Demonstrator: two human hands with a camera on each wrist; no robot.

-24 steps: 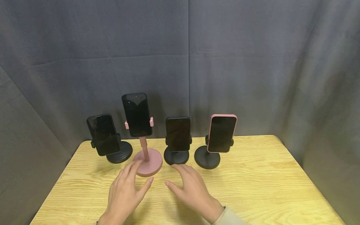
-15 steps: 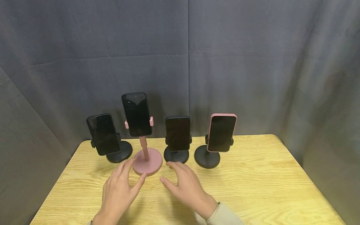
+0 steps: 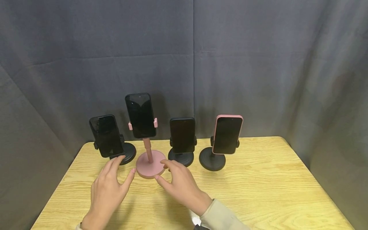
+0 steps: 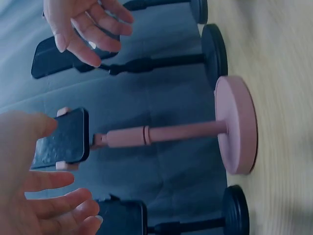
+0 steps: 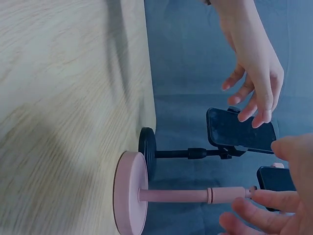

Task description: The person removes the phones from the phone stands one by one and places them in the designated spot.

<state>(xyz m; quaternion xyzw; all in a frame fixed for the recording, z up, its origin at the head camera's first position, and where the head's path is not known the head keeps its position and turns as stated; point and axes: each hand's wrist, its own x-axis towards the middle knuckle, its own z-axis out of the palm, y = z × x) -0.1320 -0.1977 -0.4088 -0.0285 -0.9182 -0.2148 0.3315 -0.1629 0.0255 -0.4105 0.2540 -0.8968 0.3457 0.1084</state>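
My left hand [image 3: 107, 188] hovers over the table, fingers loosely spread and holding nothing, in front of the leftmost black phone stand [image 3: 128, 154]. My right hand [image 3: 182, 183] is likewise unclenched, its fingertips overlapping the round base of the pink phone stand [image 3: 150, 164] in the head view. Clamped in that stand is a black phone [image 3: 140, 115]. The left black stand bears a tilted black phone [image 3: 106, 135]. In the left wrist view, the pink stand's pole [image 4: 186, 131] shows between both hands; the right wrist view shows the pink base [image 5: 131, 193] too.
Right of the pink stand, a black stand [image 3: 181, 158] holds a dark phone [image 3: 182, 135]. Beyond it another black stand [image 3: 212, 159] carries a phone in a pink case [image 3: 227, 135]. Grey curtains [image 3: 184, 64] hang behind the wooden table [image 3: 273, 185].
Both hands have moved left, the left one farther and now before the left black stand, the right one now at the pink base. The stands and phones have stayed in place.
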